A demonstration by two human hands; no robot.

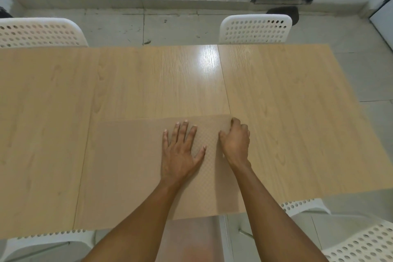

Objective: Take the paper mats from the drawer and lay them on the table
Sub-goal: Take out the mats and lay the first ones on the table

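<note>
Near edge: two white perforated chairs (pixel 361 242) sit tucked at the near side of the table (pixel 297 112), one left and one right; both forearms reach over this edge.
Paper mat: a tan paper mat (pixel 127 166) lies flat on the table's near middle, its near edge about level with the table's edge and its far edge running straight across.
Left hand: the left hand (pixel 180 151) rests palm down on the mat's right half, fingers spread wide, holding nothing and pinning the sheet.
Right hand: the right hand (pixel 236 142) is curled, fingertips bunched at the mat's far right corner; whether it pinches the corner or only presses it I cannot tell.
Step in hand: judging by this, the mat is being laid and squared on the table, likely a final smoothing.
Next move: it calls for letting go without dragging the light sheet, then going back for another mat; no drawer shows here.
Far side: bare tabletop beyond the mat, then two more white chairs (pixel 255 30) and the grey floor (pixel 170 25).
</note>
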